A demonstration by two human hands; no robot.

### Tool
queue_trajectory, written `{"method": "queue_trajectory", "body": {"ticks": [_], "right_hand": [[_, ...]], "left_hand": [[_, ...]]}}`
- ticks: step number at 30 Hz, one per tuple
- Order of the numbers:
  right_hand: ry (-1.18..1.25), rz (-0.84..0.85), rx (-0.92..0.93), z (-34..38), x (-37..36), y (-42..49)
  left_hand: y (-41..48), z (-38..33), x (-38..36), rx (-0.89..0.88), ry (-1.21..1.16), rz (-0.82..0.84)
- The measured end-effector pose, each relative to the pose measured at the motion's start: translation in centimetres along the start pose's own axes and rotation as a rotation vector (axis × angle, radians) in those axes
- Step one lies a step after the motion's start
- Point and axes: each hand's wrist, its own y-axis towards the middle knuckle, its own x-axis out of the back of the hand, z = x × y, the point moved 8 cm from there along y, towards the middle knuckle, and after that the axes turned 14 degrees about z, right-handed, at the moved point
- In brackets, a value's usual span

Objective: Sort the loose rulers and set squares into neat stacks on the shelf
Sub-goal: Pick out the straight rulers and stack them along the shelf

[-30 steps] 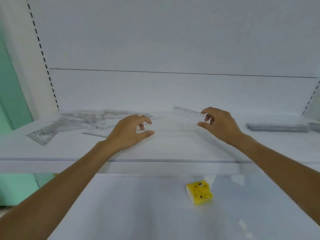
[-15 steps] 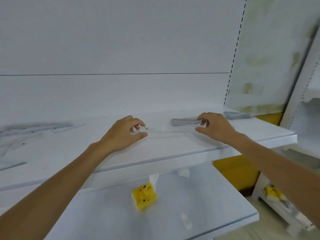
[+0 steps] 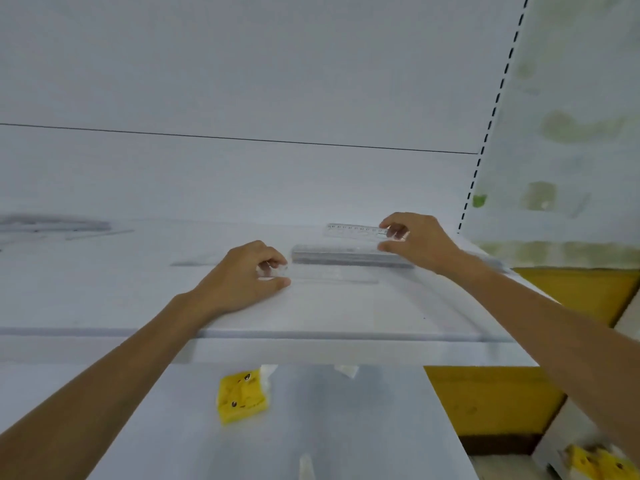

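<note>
Above the stack [image 3: 346, 257], right grip [image 3: 417, 242] pinches a clear ruler [image 3: 353, 230]; left grip [image 3: 242, 278] pinches a second ruler [image 3: 329, 274] just before the stack.

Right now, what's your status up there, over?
Right hand pinches marked ruler above grey stack. Left hand pinches clear ruler flat on shelf. Loose pile far left, nothing blocking the stack.

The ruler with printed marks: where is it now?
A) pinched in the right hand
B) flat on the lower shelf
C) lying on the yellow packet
A: the right hand pinches one end of the marked ruler; the left hand pinches another clear ruler.
</note>
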Motion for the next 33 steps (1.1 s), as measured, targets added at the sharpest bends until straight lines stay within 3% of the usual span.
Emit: {"method": "queue_trajectory", "body": {"ticks": [8,12,26,29,33], "right_hand": [[0.02,0.203,0.125,1.6,-3.1,3.5],[0.033,0.239,0.112,1.5,-3.8,4.1],[0.011,0.328,0.057,0.6,-5.3,4.8],[-0.056,0.28,0.086,1.2,-5.2,3.4],[-0.181,0.064,0.121,2.2,-3.5,-0.9]], "left_hand": [[-2.0,0.3,1.5,0.09,0.026,-0.085],[-2.4,0.6,2.3,0.09,0.03,-0.146],[-2.8,1.4,4.7,0.089,0.052,-0.119],[-2.8,1.8,5.6,0.104,0.063,-0.184],[-1.7,1.7,6.5,0.15,0.092,-0.289]]}}
